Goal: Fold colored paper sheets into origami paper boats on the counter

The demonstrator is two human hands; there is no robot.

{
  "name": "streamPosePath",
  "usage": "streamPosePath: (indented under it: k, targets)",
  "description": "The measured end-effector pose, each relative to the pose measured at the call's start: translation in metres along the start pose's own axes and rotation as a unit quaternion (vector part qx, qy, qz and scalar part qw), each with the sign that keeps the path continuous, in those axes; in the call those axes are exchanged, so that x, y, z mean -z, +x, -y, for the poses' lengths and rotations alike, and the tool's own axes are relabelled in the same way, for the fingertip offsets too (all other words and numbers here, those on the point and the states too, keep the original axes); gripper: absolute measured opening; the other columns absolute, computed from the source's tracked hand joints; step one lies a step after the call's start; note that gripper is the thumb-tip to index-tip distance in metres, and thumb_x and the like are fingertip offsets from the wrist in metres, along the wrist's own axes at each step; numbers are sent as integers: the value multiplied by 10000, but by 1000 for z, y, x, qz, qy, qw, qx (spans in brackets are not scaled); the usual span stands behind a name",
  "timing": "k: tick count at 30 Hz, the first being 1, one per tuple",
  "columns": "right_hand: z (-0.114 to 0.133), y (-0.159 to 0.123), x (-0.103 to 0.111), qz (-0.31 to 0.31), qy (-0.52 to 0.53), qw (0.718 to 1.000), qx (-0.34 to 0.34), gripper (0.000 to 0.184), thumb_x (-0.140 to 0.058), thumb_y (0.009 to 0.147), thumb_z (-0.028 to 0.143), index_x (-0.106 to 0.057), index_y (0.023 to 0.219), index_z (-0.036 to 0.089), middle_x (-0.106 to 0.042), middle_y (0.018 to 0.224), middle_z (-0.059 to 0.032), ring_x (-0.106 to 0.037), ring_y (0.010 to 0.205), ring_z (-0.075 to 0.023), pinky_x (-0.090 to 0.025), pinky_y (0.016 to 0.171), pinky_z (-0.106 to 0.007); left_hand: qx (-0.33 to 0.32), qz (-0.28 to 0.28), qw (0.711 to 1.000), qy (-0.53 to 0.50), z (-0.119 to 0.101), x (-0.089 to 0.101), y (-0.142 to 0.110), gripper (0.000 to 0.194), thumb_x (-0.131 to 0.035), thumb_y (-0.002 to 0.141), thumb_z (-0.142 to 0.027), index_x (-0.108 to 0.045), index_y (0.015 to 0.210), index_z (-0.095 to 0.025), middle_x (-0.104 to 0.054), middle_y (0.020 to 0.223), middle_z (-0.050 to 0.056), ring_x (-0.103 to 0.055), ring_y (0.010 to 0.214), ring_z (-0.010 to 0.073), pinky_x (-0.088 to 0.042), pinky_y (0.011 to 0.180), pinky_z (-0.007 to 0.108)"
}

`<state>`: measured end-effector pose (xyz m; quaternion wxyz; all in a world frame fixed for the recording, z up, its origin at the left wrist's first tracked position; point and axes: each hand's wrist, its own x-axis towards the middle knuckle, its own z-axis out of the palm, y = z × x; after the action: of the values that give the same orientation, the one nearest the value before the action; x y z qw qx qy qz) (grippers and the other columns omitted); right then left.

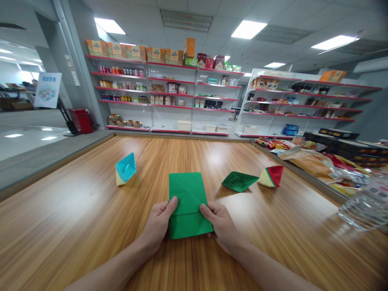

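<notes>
A wood-grain bench point(75, 226), split by a thin dark seam, fills the foreground. Over its near half, a person's left hand point(159, 216) and right hand point(222, 224) hold a folded green paper point(185, 194), fingers closed on its two side edges, thumbs on top. Farther back sit a blue paper boat point(125, 169) at left, and a green paper boat point(238, 182) beside a red-and-cream paper boat point(274, 176) at right. Snack packets point(306, 161) and a clear plastic bottle point(363, 208) crowd the right side. Behind, red-edged white shelves point(165, 117) carry orange boxes point(156, 55) beneath bright ceiling lights point(248, 29).
</notes>
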<state>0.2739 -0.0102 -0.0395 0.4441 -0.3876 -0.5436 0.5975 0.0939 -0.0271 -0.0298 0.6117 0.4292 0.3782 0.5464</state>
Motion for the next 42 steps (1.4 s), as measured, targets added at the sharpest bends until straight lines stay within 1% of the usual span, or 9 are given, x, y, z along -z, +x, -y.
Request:
streamPosePath:
  k: [7,11,14,17,22,29,33,39,42]
  targets:
    - [12,-5,-3,-35,-77,993,85,347,-608,796,468,-627,695,136,-567,639,-9,-529,621,-135,-426,563,-232,-51,-48,997,27,5,4,4,385,-608,804,-447,-697,969,-111,-719,908,104,-656,848,258,-518,748,338]
    - [9,-2,-1,-72,-69,994,55,371,-594,800,491,-612,695,135,-498,581,17,-428,495,-83,-326,417,-192,-63,-36,997,20,0,0,2,409,-679,751,-404,-657,1057,-134,-698,1015,111,-646,910,249,-515,793,329]
    - [4,1,0,-75,-42,996,23,397,-591,792,512,-596,668,135,-376,494,56,-311,393,-53,-219,321,-177,-46,-38,998,23,-2,-2,0,419,-665,756,-425,-646,1035,-113,-706,897,115,-658,688,188,-529,593,260]
    - [3,1,1,-72,-26,997,26,393,-601,786,506,-602,661,134,-369,487,61,-298,357,-40,-217,295,-173,-22,-66,995,66,-2,-3,-1,425,-618,774,-476,-642,958,-94,-670,678,61,-451,317,58,-320,287,161]
    - [7,-1,-1,-112,-83,989,51,394,-603,783,510,-661,716,126,-453,464,37,-343,287,-44,-209,262,-177,-44,-70,991,105,-1,-5,-2,376,-589,797,-459,-608,959,-120,-669,634,33,-379,209,40,-207,224,144]
    - [13,-7,-2,-118,-166,973,107,344,-576,824,407,-645,1060,167,-647,646,-39,-557,396,-132,-364,287,-197,-89,-25,995,43,-3,-2,-8,228,-656,763,-319,-680,914,-149,-712,942,111,-683,812,265,-571,658,361]
    - [22,-10,-1,-42,-204,938,277,171,-620,776,206,-703,925,213,-674,976,-83,-647,886,-217,-545,720,-304,-108,47,990,82,-12,0,-9,136,-693,691,-244,-752,778,-157,-715,959,111,-636,958,287,-500,865,374]
    - [15,-6,4,-80,-255,911,315,186,-646,769,160,-729,905,256,-692,1008,-64,-652,919,-207,-537,795,-332,4,-54,993,-101,-9,-5,2,351,-683,738,-312,-673,1053,-160,-644,1161,123,-596,1063,274,-498,863,356]
    - [13,-5,4,-66,-265,907,320,209,-657,765,167,-725,938,262,-684,1048,-61,-650,950,-208,-543,813,-337,83,16,990,-114,-6,-4,4,392,-650,791,-354,-636,1087,-97,-674,1067,176,-657,926,281,-530,764,365]
